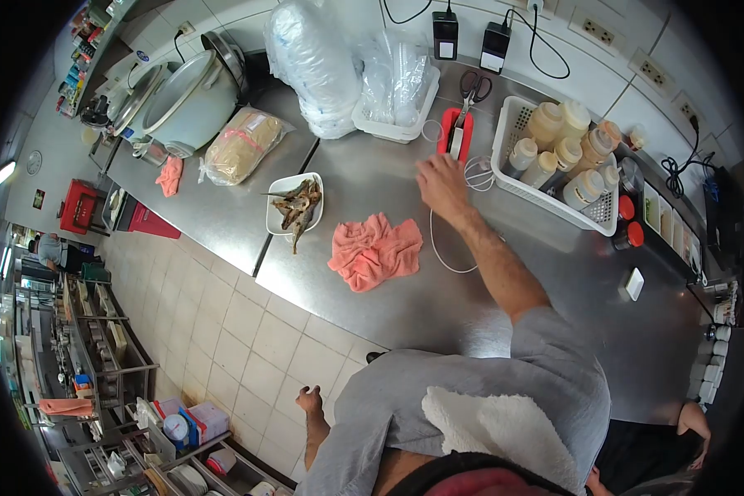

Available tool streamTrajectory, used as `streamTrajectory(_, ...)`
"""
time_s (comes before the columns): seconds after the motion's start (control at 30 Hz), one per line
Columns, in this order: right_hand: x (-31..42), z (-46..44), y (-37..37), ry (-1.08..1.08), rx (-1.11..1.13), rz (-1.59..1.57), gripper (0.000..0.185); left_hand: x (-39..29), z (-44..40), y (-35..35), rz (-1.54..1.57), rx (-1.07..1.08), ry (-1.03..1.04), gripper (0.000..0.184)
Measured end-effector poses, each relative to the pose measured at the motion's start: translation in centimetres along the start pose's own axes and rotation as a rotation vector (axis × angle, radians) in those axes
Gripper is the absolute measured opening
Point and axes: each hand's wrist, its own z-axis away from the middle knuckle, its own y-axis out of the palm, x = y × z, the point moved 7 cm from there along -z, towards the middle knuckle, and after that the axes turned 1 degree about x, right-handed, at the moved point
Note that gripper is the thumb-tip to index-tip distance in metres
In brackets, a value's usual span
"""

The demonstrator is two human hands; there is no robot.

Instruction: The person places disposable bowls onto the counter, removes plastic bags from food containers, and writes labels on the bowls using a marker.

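My right hand (pixel 444 183) is stretched over the steel counter with its fingers apart, right by the near end of a small red tray (pixel 446 124). Dark-handled scissors (pixel 474 87) lie in that tray, blades toward me. A thin white cord (pixel 436 248) runs along the counter by my wrist, and part of it is hidden under my arm. Left of the hand lies a crumpled pink cloth (pixel 374 252). Farther left, a white dish (pixel 274 217) holds what looks like dried fish (pixel 298 207). My left hand (pixel 309 400) hangs low over the floor, fingers loosely bent and apart, nothing visible in it.
A white basket (pixel 554 198) of squeeze bottles stands right of the red tray. Along the back are a white bin of plastic bags (pixel 397 91), stacked wrapped containers (pixel 314 66), a bagged package (pixel 244 145) and a large cooker (pixel 186 99). Another person's arm (pixel 696 426) shows at lower right.
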Motion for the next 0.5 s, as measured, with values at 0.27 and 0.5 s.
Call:
streamTrajectory(0.27,-5.0,1.3,3.4,0.102,0.204,0.250,0.009,-1.0,0.1,0.3,0.062,0.021,0.006,0.048)
streamTrajectory(0.5,-3.2,1.8,1.9,0.070,0.121,0.160,0.018,-1.1,-1.2,0.7,0.054,0.039,0.045,0.049)
